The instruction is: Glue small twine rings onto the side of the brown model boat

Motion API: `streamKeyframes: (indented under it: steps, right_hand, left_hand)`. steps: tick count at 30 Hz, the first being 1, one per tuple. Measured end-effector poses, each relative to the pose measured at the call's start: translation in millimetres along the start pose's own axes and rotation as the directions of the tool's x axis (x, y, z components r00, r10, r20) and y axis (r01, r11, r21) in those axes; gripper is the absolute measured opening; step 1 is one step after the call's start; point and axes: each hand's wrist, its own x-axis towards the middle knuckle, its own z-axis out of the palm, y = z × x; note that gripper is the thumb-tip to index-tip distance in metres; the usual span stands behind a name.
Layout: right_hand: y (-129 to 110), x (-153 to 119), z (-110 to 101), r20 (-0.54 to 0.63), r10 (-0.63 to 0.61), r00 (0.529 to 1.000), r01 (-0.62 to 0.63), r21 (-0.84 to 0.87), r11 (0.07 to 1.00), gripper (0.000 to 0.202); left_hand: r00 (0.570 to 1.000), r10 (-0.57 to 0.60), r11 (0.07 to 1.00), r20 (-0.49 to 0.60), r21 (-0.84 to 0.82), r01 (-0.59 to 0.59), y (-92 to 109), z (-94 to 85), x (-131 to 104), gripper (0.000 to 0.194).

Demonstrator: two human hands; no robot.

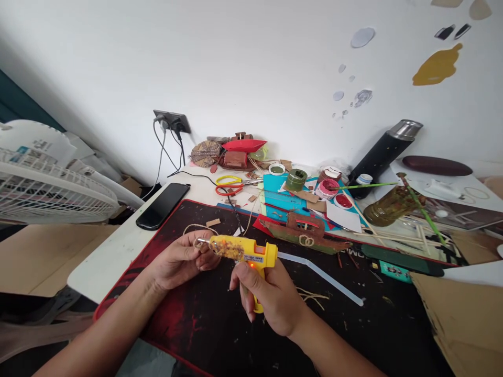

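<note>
A yellow glue gun [236, 248] is in my right hand [271, 293], its fingers wrapped round the handle and a small orange light lit on its side. A long clear glue stick [334, 281] sticks out of its back end. The nozzle points left and meets the fingers of my left hand [183, 259]. Those fingers pinch a thin twine [196, 226], which arcs above them and is coiled small near the nozzle tip. Behind the gun lies a green and brown model boat [302, 238] with twine rings on its side.
Scissors [230, 186], paint jars [296, 179] and blue paper [275, 183] lie at the back. A phone [163, 207] is at the left, beside a white fan [58, 183]. A black flask [385, 152] leans on the wall; cardboard [459, 314] is at the right.
</note>
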Motion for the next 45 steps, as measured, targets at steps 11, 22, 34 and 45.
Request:
streamKeyframes:
  steps: [11, 22, 34, 45]
  right_hand:
    - [6.1, 0.5, -1.7, -0.001, 0.005, 1.0, -0.005, 0.019, 1.0, 0.071]
    - [6.5, 0.2, -2.2, -0.015, 0.013, 1.0, -0.012, 0.022, 1.0, 0.071]
    - [6.2, -0.8, -2.1, -0.008, 0.005, 1.0, -0.005, 0.015, 1.0, 0.071]
    - [8.1, -1.5, -3.4, -0.012, 0.004, 1.0, -0.004, 0.008, 1.0, 0.07]
  left_hand:
    - [0.999, 0.0, 1.0, 0.041, -0.001, 0.0, -1.4, 0.7, 2.1, 0.042]
    - [0.997, 0.009, 1.0, 0.078, -0.023, -0.008, -2.5, -2.6, 1.3, 0.036]
    - [0.997, 0.022, 1.0, 0.071, -0.016, -0.021, -2.0, -2.0, 1.1, 0.039]
    - [0.998, 0.032, 0.999, 0.057, -0.007, -0.032, -0.1, 3.9, 0.5, 0.043]
